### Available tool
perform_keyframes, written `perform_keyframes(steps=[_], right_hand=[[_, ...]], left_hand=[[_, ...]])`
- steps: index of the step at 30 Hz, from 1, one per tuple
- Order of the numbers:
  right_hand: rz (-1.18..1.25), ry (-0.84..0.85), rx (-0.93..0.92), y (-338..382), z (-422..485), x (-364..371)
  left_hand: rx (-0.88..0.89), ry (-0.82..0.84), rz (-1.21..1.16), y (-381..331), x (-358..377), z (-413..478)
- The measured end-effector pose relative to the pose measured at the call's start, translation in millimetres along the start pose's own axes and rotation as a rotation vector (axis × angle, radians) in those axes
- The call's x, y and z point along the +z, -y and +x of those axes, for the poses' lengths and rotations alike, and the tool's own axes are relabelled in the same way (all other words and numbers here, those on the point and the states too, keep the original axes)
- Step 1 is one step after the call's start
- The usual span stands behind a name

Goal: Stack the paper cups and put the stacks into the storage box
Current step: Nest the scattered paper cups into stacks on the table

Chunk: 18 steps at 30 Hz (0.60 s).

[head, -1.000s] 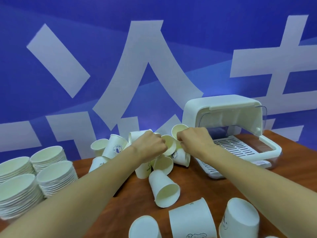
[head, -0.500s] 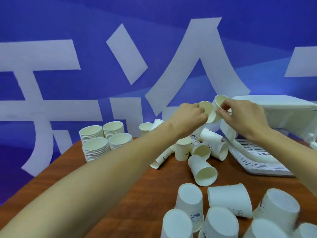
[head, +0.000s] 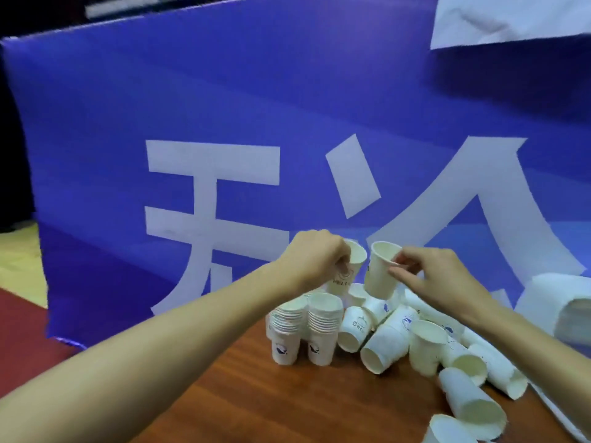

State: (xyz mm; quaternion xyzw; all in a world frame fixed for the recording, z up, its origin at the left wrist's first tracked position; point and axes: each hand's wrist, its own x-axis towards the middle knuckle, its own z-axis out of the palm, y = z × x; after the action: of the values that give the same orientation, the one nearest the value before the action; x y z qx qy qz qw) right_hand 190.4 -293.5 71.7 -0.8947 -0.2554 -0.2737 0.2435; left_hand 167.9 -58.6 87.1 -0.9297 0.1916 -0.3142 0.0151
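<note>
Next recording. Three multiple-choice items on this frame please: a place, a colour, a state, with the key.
1. Where do the upright cup stacks stand relative to the heap of loose cups? A) on top of it B) to its left C) to its right
2. What colour is the banner behind the table? A) blue with white characters B) red C) green
3. What is the right hand doing? A) lying flat on the table B) hanging empty C) pinching a paper cup held in the air

1 B: the stacks stand left of the heap in the head view. 2 A: blue cloth with white strokes fills the background. 3 C: its grip is on the cup's rim, above the heap.
</note>
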Motion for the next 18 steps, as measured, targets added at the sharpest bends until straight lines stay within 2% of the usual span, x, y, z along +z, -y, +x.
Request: perform_keyframes(steps=[6,18], right_hand=[[0.002,0.154,-0.066,37.8,21.3,39.1],[-0.162,0.325,-0.054,37.3,32.8,91.8]], left_hand=[[-0.135,0.021,-0.014,58.7,-1.6,-31.2],[-0.141,0.124,-0.033,74.2,35.7,-55.9]])
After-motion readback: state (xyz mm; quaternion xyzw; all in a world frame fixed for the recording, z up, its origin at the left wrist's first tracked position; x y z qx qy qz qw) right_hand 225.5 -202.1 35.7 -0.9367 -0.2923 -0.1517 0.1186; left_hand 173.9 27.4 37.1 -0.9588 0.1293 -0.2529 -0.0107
